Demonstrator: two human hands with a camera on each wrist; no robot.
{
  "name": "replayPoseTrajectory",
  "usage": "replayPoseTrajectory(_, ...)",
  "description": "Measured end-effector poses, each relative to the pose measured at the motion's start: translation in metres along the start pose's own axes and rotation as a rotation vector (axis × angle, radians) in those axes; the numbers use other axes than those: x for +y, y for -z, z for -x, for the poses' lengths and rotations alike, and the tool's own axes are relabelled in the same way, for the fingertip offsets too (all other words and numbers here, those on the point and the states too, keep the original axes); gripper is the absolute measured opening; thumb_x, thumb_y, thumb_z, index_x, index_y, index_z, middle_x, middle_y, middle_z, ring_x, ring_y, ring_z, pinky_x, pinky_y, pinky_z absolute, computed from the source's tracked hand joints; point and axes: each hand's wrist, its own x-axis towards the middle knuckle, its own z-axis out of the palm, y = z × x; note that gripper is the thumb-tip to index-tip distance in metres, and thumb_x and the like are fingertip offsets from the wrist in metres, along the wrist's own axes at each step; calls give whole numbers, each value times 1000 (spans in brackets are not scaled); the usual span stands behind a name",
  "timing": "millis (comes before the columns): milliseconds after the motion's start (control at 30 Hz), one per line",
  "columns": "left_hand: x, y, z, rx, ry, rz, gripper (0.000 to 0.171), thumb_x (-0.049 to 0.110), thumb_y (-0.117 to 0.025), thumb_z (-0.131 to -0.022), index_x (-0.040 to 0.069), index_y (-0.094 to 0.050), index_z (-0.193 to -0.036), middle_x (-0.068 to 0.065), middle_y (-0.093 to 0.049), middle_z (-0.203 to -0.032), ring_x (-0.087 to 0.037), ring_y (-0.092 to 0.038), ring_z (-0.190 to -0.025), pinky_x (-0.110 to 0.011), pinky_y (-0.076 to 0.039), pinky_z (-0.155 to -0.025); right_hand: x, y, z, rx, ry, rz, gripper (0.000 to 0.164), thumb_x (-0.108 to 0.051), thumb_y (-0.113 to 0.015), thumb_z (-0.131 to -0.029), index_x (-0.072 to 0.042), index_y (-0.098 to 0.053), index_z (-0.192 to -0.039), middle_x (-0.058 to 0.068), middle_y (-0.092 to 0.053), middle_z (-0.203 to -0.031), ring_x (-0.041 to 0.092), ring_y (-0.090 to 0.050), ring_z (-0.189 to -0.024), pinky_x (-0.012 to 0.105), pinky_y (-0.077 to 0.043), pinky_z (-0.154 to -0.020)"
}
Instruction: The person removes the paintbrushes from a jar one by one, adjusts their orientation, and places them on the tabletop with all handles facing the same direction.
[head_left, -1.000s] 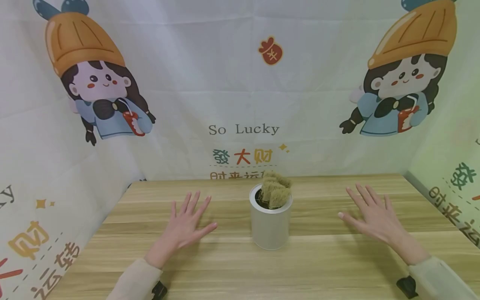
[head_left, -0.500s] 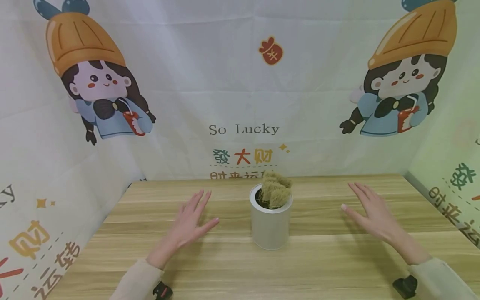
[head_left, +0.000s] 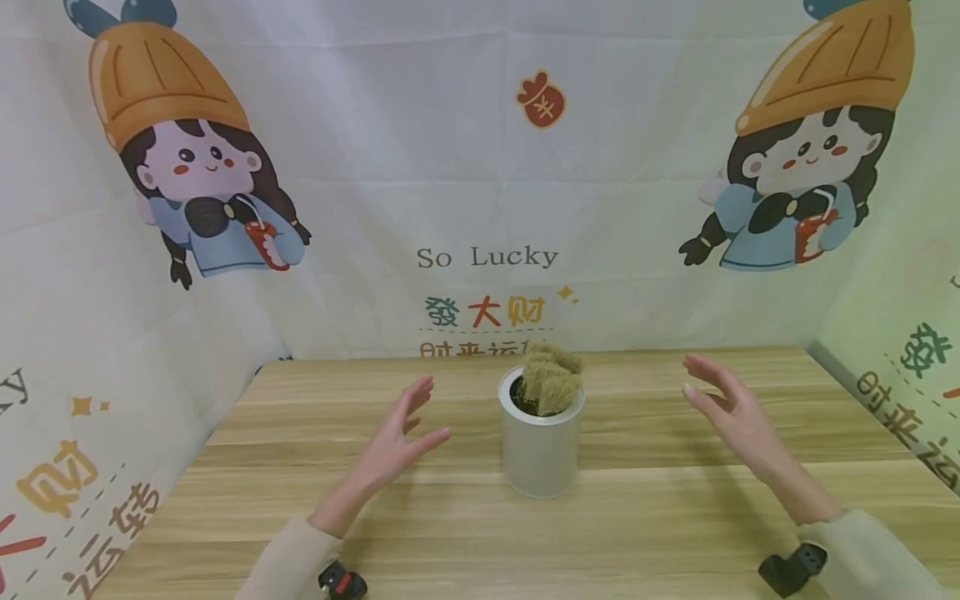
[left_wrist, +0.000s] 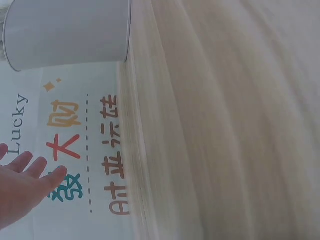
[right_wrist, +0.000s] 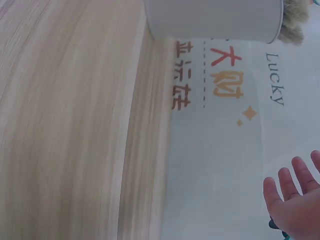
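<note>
Left hand and right hand flank the white pot, fingers loosely spread, holding nothing. Best bring both in evenly, cupping it low so it stays upright.

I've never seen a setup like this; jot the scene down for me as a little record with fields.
Surface: wood-grain table
Object: pale cylindrical pot, upright
Contents: tan bristly tuft
Left grip: bare hand, holding nothing, left of pot
Right grip: bare hand, holding nothing, right of pot
Touching pot: neither hand
Behind: printed backdrop
</note>
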Motion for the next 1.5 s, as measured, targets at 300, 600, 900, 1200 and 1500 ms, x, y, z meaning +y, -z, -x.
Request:
replayPoseTrajectory(300,13,-10,-4,-58,33,152,68,1,-64,-79,2,-24,-135,-22,-27,-136,-37,-27,-122,-49,-26,-97,-4,-11,-4,0,-41,-145,43,-20,-46,-93,6,-37,-127,10,-47,-122,2,-43,-106,10,-38,-81)
replayPoseTrajectory(600,19,-22,-11,-121,39,171,67,1,-63,-80,3,-25,-135,-20,-28,-137,-35,-29,-122,-46,-27,-97,-8,-25,-7,-55,-56,-224,41,-18,-50,-92,6,-41,-123,0,-51,-117,5,-46,-105,13,-39,-83)
replayPoseTrajectory(900,22,-32,-16,-143,28,211,68,0,-63,-79,3,-24,-136,-21,-29,-136,-35,-30,-122,-46,-28,-97,-15,-41,-12,-96,-82,-230,38,-19,-54,-89,1,-47,-120,4,-54,-113,9,-49,-103,17,-40,-84)
replayPoseTrajectory(1200,23,-39,-21,-144,30,256,65,2,-62,-81,3,-26,-135,-24,-32,-133,-36,-32,-120,-46,-31,-96,-24,-59,-16,-120,-72,-247,36,-15,-59,-86,0,-51,-118,10,-56,-105,12,-52,-95,24,-44,-80)
replayPoseTrajectory(1500,-1,-48,-33,-145,35,329,63,8,-64,-81,10,-29,-134,-20,-35,-132,-32,-36,-119,-45,-32,-95,-35,-72,-24,-147,-98,-287,38,-17,-62,-83,-2,-52,-117,14,-55,-102,14,-53,-91,29,-47,-75)
